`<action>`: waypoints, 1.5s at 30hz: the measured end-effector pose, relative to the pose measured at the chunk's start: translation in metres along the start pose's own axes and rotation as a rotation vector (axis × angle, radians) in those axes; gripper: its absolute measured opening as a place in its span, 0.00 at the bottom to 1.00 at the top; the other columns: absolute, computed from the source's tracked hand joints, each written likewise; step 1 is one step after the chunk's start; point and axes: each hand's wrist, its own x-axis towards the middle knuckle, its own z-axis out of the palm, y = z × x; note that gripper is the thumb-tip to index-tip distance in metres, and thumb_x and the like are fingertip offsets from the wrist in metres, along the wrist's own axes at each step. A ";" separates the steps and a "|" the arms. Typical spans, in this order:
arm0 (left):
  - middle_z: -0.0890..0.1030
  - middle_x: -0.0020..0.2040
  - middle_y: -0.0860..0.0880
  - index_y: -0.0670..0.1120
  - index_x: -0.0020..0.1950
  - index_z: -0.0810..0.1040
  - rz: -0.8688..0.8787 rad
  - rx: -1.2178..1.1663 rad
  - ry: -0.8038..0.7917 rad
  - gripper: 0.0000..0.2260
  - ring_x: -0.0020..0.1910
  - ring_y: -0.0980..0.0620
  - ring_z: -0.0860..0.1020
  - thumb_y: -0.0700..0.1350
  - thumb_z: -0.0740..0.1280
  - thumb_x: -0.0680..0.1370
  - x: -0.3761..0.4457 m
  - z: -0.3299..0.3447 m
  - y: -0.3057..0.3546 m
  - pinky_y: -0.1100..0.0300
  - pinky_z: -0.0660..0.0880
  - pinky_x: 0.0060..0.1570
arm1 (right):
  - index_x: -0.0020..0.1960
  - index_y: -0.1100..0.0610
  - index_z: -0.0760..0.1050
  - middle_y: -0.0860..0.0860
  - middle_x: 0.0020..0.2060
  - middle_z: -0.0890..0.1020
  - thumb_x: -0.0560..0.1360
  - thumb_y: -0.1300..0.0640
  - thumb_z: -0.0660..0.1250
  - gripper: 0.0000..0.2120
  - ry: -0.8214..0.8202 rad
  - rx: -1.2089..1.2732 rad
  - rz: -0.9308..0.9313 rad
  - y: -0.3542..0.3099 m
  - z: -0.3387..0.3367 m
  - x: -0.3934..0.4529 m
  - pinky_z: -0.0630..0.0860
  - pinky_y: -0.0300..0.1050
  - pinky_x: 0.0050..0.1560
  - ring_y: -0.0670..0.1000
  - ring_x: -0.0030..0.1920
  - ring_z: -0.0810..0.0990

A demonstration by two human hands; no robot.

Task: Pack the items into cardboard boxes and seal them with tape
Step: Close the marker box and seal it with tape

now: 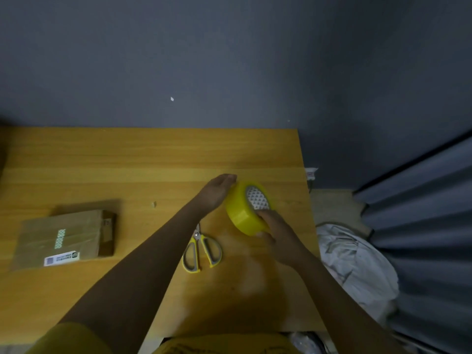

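Head view looks down on my two bare hands meeting at the yellow tape roll [244, 213], which stands tilted on its rim toward the right side of the wooden table [127, 162], its patterned core facing up and to the right. My right hand [278, 235] grips the near side of the roll, fingers curled over the rim and thumb under the near edge. My left hand [219, 191] lies with straight fingers pressed against the far-left face of the roll, holding nothing. The taped cardboard box [63, 238] lies well apart on the left, its long side running left to right, so my left arm is the nearer one to it and the tape must travel leftward across the table. The yellow-handled scissors [201, 249] lie closed just near of the roll, between my forearms, blades partly hidden under my left wrist. I cannot find the tape's loose end, and the box's label is too blurred to read. Pale cloth [355, 267] beyond the table's right edge is hard to identify.
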 end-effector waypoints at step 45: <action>0.65 0.60 0.42 0.44 0.63 0.70 0.272 0.321 0.399 0.15 0.61 0.45 0.62 0.51 0.59 0.81 -0.077 -0.027 0.000 0.57 0.58 0.57 | 0.75 0.58 0.61 0.56 0.70 0.69 0.80 0.56 0.62 0.25 0.247 0.015 -0.117 -0.070 0.006 0.011 0.66 0.43 0.62 0.54 0.68 0.68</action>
